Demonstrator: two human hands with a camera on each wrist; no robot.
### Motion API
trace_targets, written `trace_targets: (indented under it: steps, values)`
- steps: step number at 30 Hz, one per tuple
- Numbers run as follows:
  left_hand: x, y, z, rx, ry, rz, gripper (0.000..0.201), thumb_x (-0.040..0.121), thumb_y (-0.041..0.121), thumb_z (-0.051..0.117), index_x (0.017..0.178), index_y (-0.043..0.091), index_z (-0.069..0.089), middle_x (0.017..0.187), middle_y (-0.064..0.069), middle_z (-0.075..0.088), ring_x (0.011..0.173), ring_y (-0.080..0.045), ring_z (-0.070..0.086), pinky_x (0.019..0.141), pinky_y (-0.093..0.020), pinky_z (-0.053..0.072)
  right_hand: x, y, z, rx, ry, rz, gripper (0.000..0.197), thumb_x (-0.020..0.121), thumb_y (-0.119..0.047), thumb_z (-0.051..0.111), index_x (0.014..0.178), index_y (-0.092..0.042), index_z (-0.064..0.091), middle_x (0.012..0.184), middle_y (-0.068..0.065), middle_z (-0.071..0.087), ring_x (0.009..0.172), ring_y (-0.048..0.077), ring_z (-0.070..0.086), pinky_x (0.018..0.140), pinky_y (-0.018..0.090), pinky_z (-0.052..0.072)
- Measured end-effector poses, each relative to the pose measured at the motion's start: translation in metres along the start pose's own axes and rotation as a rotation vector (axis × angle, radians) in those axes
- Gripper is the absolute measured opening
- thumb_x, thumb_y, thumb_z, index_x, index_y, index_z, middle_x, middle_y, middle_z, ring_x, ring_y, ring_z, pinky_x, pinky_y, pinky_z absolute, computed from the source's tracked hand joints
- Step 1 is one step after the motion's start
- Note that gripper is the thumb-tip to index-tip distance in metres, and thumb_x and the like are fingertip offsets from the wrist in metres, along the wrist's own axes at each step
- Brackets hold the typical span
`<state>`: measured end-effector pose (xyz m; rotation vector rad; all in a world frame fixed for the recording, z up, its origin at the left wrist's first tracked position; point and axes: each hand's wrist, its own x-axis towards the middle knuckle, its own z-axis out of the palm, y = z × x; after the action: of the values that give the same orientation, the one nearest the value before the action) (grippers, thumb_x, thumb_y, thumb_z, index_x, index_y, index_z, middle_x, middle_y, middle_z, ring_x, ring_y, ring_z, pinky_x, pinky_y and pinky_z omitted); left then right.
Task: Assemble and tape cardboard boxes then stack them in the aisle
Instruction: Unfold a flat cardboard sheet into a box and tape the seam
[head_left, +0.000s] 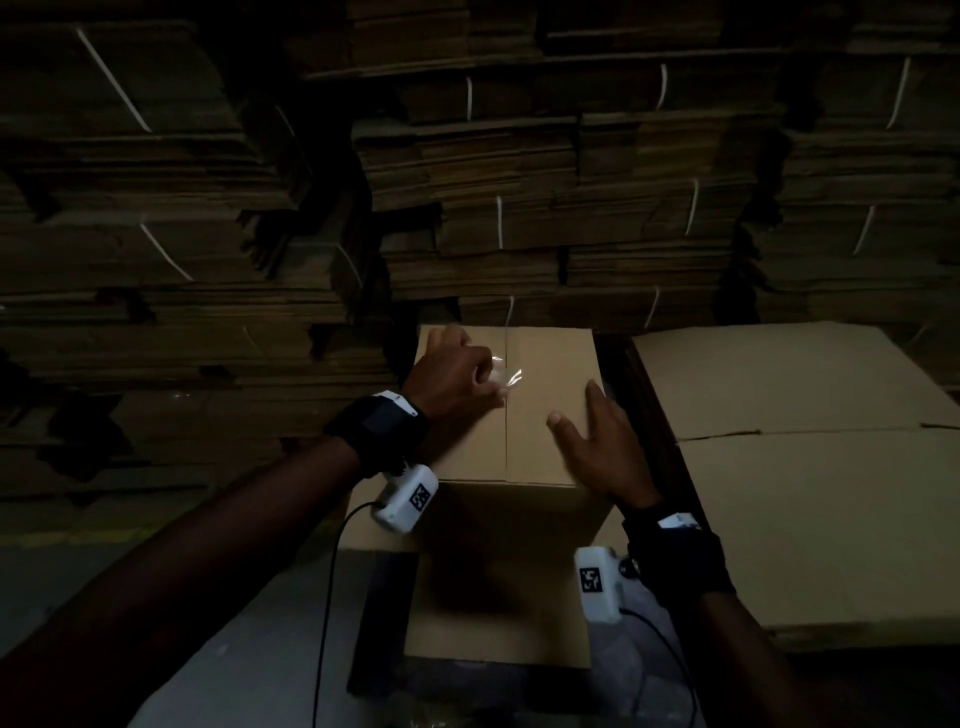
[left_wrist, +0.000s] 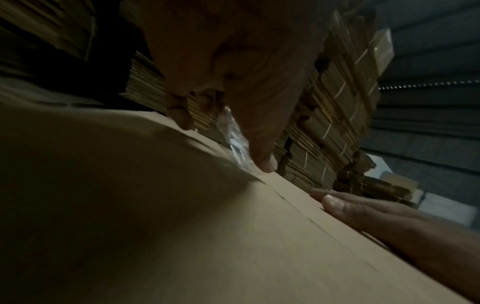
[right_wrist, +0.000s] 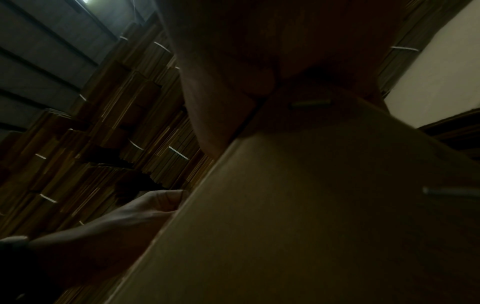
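Your forearms reach in from the bottom of the head view, each wrist strapped with a black band and a white camera unit (head_left: 407, 498). Both hands are on the closed top of the cardboard box (head_left: 540, 405), which stands upright in front of you with its two flaps meeting at a centre seam (head_left: 506, 441). Your left hand (head_left: 453, 374) sits on the left flap with its fingers curled, pinching a crumpled strip of clear tape (head_left: 503, 375) right at the seam; the left wrist view shows the tape (left_wrist: 237, 144) trapped between thumb and fingers just above the cardboard. Your right hand (head_left: 597, 441) lies flat and open on the right flap, fingers straight, pressing it down near the box's right edge. Just beside the box on the right, flattened cardboard sheets (head_left: 810, 467) lie in a low pile. Behind everything, tall stacks of strapped flat cartons (head_left: 519, 208) fill the dim background.
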<state>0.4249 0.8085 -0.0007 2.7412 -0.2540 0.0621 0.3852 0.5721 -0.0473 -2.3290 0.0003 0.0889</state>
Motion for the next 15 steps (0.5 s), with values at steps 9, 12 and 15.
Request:
trace_targets:
  steps: [9,12,15]
  values:
    - [0.011,0.009,-0.013,-0.097,-0.053,0.113,0.063,0.091,0.022,0.069,0.149,0.016,0.045,0.107,-0.016,0.072,0.098,-0.031,0.069,0.086,-0.038,0.053,-0.003,0.000,-0.001,0.017,0.007,-0.005,0.083,0.096,-0.062,0.054,0.162,-0.030,0.014,0.166,0.007,0.022,0.144,0.029,0.036,0.110,0.048,0.039]
    - [0.018,0.013,-0.020,-0.143,-0.124,0.023,0.049,0.086,0.018,0.078,0.130,0.002,0.064,0.107,-0.013,0.075,0.091,-0.020,0.072,0.082,-0.029,0.054,-0.002,0.000,0.000,0.004,0.005,-0.005,0.084,0.096,-0.064,0.053,0.162,-0.031,0.014,0.166,0.006,0.021,0.145,0.029,0.035,0.110,0.048,0.039]
    - [0.024,0.013,-0.019,-0.032,-0.180,-0.011,0.041,0.082,0.030,0.083,0.116,0.008,0.074,0.110,-0.008,0.075,0.096,-0.020,0.070,0.073,-0.026,0.046,-0.002,0.000,0.000,-0.004,0.004,-0.007,0.084,0.096,-0.064,0.052,0.162,-0.030,0.014,0.166,0.007,0.021,0.147,0.030,0.033,0.111,0.049,0.037]
